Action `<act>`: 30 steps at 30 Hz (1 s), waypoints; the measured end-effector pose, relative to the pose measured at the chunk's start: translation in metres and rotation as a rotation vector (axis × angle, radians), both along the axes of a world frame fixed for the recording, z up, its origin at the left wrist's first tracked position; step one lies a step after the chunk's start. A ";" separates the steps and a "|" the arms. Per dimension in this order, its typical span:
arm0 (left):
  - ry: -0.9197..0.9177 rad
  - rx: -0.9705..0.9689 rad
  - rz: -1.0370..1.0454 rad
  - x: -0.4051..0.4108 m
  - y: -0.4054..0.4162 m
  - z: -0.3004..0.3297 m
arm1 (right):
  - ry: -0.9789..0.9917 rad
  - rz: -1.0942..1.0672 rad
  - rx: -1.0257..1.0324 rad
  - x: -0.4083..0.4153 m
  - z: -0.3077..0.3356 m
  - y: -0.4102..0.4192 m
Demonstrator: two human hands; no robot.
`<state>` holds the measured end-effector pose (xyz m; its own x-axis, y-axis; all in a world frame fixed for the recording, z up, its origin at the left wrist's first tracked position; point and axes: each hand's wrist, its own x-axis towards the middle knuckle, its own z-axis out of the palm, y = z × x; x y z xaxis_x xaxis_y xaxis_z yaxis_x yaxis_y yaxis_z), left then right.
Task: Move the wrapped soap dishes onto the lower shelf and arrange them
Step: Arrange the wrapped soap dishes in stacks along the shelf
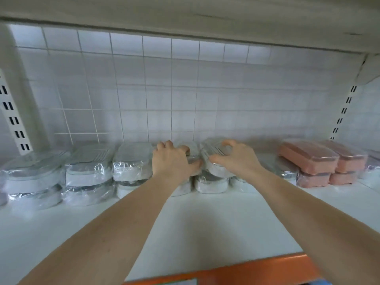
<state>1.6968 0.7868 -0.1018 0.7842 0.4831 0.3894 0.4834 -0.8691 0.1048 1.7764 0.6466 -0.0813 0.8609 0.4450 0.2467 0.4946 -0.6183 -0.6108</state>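
Item 1: white shelf, my landmark for every entry below. It bears a row of wrapped soap dishes along its back edge, against the tiled wall.

Item 2: my left hand, at the middle of the row. Its fingers curl over the top of a grey wrapped dish on the upper layer, thumb against the near side. The dish lies under the palm and fingers, mostly hidden by them.

Item 3: my right hand, just right of the left one. Its fingers are spread and bent over the top of a second grey wrapped dish, thumb pressed on the near left face. This dish sits tilted, its left end raised, atop another grey dish standing on the shelf.

Item 4: grey wrapped dishes, left of the hands, stacked 2 high in several columns along the shelf's back.

Item 5: pink wrapped dishes, right of the hands, stacked 2 high, near the shelf's right end.

Item 6: orange strip, along the shelf's front edge.
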 end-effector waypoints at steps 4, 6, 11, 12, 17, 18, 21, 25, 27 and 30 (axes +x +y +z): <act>0.111 0.115 -0.023 -0.011 0.004 0.005 | -0.001 0.061 -0.022 0.014 -0.005 0.002; 0.159 0.068 -0.024 -0.017 0.010 0.006 | 0.024 0.078 -0.037 0.017 -0.009 0.002; 0.203 0.027 -0.056 -0.029 0.018 0.001 | 0.046 0.092 -0.007 0.015 -0.013 0.005; 0.200 0.026 -0.070 -0.030 0.020 0.002 | 0.044 0.096 0.012 0.014 -0.013 0.007; 0.113 0.007 -0.113 -0.031 0.025 0.000 | -0.007 0.071 0.053 0.010 -0.017 0.020; 0.111 0.020 -0.122 -0.031 0.025 -0.001 | -0.015 0.060 0.035 0.010 -0.018 0.022; 0.155 0.062 -0.130 -0.030 0.025 -0.002 | -0.039 0.049 -0.149 0.010 -0.025 0.027; 0.190 0.146 -0.130 -0.032 0.026 -0.005 | -0.024 0.078 -0.316 0.009 -0.021 0.027; 0.210 0.164 -0.140 -0.034 0.027 -0.006 | 0.032 0.095 -0.350 0.010 -0.015 0.026; 0.219 0.117 -0.142 -0.034 0.027 -0.004 | 0.039 0.102 -0.347 0.009 -0.009 0.021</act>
